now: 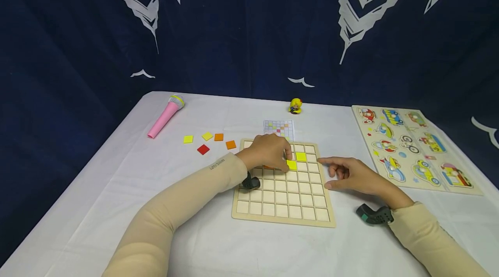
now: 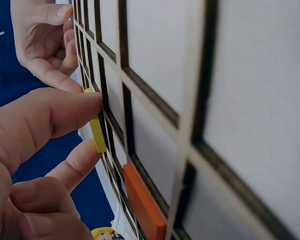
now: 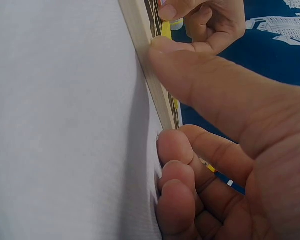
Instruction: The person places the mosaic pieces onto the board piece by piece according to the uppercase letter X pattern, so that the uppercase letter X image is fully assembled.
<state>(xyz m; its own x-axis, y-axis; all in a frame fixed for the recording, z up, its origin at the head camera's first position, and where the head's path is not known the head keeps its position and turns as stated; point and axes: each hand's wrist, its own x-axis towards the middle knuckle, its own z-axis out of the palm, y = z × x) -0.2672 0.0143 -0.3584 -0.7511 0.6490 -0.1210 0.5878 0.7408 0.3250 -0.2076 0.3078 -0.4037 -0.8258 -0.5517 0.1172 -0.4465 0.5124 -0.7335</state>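
Observation:
A wooden grid board [image 1: 284, 201] lies on the white tablecloth. My left hand [image 1: 288, 159] pinches a yellow square tile [image 1: 291, 165] between thumb and finger, holding it on edge over a cell of the board [image 2: 155, 70]. The left wrist view shows that tile [image 2: 96, 132] close up, with an orange tile [image 2: 142, 202] seated in a nearby cell. A second yellow tile [image 1: 301, 156] lies in the adjoining cell. My right hand [image 1: 331, 172] rests on the cloth at the board's right edge, holding nothing. Its thumb [image 3: 190, 75] touches the wooden rim [image 3: 140, 40].
Loose tiles lie at the left: yellow [image 1: 188, 139], orange [image 1: 231, 144], red [image 1: 203, 149]. A pink toy microphone [image 1: 165, 117] lies beyond them. A pattern card [image 1: 278, 129] and a small yellow figure [image 1: 295, 106] sit behind the board. A vehicle puzzle [image 1: 413, 147] lies at the right.

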